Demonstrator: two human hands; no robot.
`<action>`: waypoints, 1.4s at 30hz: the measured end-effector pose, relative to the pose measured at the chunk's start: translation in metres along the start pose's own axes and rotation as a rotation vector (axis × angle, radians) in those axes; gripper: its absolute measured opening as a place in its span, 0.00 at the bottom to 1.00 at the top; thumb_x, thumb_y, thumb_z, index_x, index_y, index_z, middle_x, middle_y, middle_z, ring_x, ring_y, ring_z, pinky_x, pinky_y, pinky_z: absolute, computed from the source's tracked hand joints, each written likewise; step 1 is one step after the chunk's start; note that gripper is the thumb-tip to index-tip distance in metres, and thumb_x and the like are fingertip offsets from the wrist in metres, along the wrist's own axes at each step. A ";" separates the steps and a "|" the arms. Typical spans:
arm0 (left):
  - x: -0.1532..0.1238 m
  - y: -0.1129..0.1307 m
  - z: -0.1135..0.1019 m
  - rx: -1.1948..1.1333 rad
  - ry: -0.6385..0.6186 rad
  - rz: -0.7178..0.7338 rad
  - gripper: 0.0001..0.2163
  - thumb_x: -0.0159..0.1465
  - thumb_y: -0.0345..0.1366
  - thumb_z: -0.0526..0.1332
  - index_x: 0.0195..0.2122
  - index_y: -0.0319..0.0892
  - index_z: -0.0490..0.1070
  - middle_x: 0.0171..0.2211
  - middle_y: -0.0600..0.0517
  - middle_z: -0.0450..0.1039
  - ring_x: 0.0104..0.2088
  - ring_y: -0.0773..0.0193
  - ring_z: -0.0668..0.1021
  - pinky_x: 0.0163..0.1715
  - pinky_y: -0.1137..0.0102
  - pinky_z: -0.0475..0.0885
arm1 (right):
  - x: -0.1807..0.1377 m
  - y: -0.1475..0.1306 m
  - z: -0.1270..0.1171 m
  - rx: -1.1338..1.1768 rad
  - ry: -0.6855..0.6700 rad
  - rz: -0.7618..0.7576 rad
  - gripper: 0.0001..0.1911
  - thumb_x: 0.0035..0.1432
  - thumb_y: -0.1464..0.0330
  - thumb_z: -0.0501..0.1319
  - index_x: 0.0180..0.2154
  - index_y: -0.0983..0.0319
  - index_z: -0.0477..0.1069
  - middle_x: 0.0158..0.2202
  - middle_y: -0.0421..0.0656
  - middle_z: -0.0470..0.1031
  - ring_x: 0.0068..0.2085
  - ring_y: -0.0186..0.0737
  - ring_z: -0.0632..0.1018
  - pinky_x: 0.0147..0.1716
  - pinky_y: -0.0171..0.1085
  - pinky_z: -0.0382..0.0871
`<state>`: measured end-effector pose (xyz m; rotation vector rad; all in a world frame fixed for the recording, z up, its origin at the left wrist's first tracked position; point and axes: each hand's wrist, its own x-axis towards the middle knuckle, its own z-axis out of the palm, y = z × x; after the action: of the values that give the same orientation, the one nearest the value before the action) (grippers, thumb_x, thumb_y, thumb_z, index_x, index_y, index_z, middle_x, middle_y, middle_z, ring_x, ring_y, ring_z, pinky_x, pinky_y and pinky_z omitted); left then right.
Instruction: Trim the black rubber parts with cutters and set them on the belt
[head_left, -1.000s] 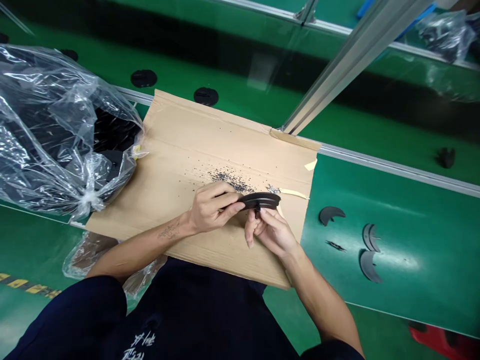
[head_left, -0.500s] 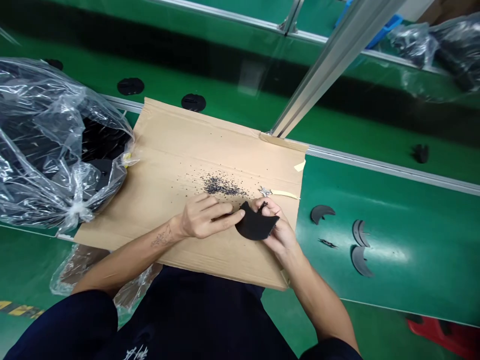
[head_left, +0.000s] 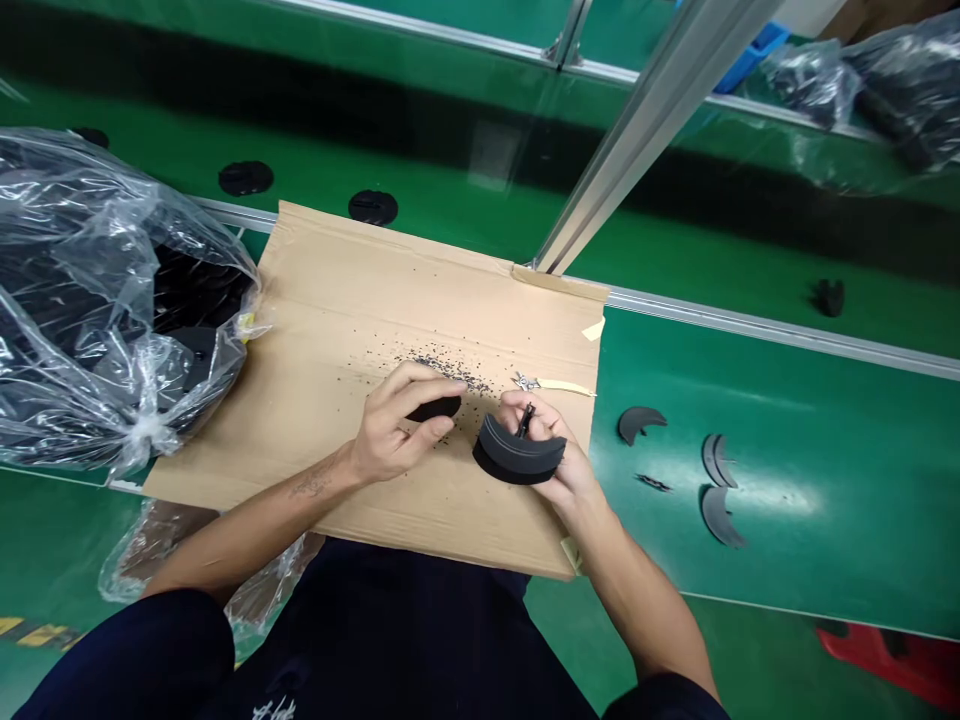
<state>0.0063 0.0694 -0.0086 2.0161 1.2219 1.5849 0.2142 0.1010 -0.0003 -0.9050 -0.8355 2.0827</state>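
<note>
My right hand [head_left: 564,462] is wrapped around a black crescent-shaped part [head_left: 517,456], its curved side facing me. A small dark stem-like piece [head_left: 526,418] stands up by the fingertips of that hand; whether it belongs to the crescent I cannot tell. In my left hand [head_left: 397,418], between thumb and fingers, is a black flat piece [head_left: 438,409], partly hidden by the fingers. Both hands are over a cardboard sheet [head_left: 337,270], apart from each other. Small black scraps [head_left: 461,372] lie scattered behind them. Just behind my right hand lie cutting pliers [head_left: 555,384] with a pale yellow handle.
A clear plastic bag [head_left: 90,300] of black parts sits at the left. Loose crescent parts [head_left: 641,422] lie on the green table [head_left: 825,450] to the right. Black discs [head_left: 246,178] rest beyond the cardboard. A metal post [head_left: 637,130] rises at the back.
My left hand has drawn back left from the crescent part and its fingers have parted around a black flat piece. The crescent part has tilted, showing its curved edge.
</note>
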 end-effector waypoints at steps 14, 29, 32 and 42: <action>-0.001 -0.008 0.007 -0.219 -0.214 -0.404 0.16 0.68 0.44 0.63 0.27 0.39 0.73 0.24 0.53 0.71 0.25 0.68 0.72 0.26 0.73 0.67 | 0.003 0.004 0.002 -0.172 0.101 -0.127 0.27 0.56 0.40 0.63 0.35 0.57 0.77 0.34 0.41 0.76 0.35 0.39 0.75 0.36 0.37 0.71; 0.000 -0.011 0.006 -0.342 0.186 -0.494 0.18 0.67 0.41 0.66 0.56 0.44 0.72 0.46 0.49 0.79 0.46 0.64 0.81 0.47 0.71 0.76 | 0.001 0.008 0.004 -0.331 0.180 -0.126 0.19 0.53 0.52 0.71 0.37 0.59 0.78 0.39 0.43 0.78 0.30 0.36 0.75 0.23 0.34 0.73; -0.001 -0.008 0.007 -0.354 0.136 -0.403 0.18 0.66 0.39 0.68 0.55 0.43 0.71 0.41 0.50 0.79 0.40 0.67 0.81 0.41 0.73 0.77 | 0.002 0.009 0.005 -0.349 0.148 -0.124 0.18 0.53 0.53 0.71 0.37 0.59 0.77 0.39 0.42 0.78 0.29 0.34 0.73 0.22 0.34 0.72; -0.005 -0.004 0.014 -0.012 -0.119 -0.055 0.14 0.68 0.36 0.64 0.54 0.44 0.75 0.44 0.47 0.78 0.44 0.62 0.80 0.45 0.66 0.78 | 0.001 0.013 0.006 -0.498 0.016 -0.237 0.16 0.57 0.53 0.70 0.34 0.58 0.74 0.30 0.37 0.73 0.31 0.33 0.73 0.33 0.34 0.73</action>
<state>0.0165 0.0717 -0.0196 2.0199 1.2096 1.4217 0.2047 0.0929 -0.0071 -1.0150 -1.4169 1.6867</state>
